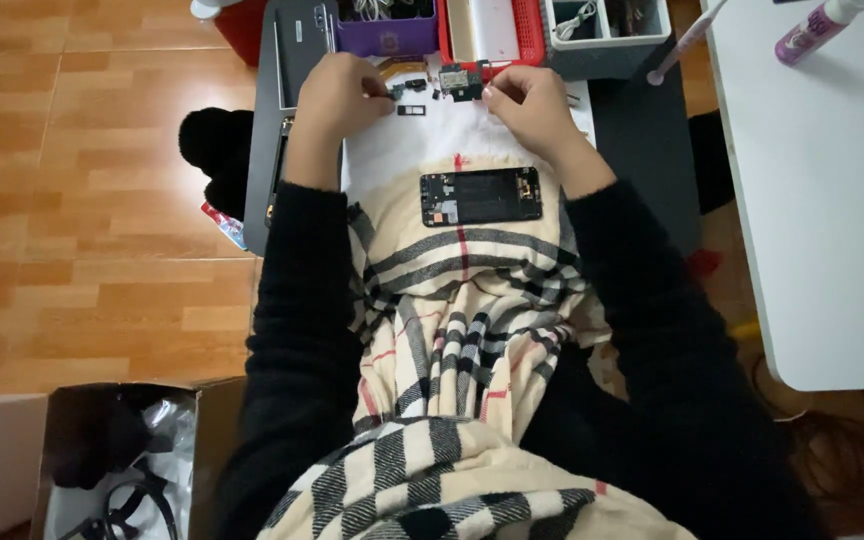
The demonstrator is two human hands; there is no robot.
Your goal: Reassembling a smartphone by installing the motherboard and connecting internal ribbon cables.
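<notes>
Opened phone, back off and dark internals showing, lies flat on the near end of the white mat, partly on the checked scarf, between both forearms and nearer the body than either hand. Left hand sits at the mat's far left, fingers curled together over small black parts; can't tell if it's actually pinching one. Right hand is at the far right, thumb and fingertips closed on the edge of a small dark circuit board. Hands are well apart, loose parts scattered between them. Dark bench carries everything. Along its far edge, left to right: purple box with cables in it, red tray holding a pale flat piece, grey divided bin with a white cable. A flat dark slab lies left of the purple box. White table to the right, a purple-and-white bottle lying on its far corner, print too small to read. Open cardboard box with plastic wrap and black straps sits on the wood floor, lower left.
</notes>
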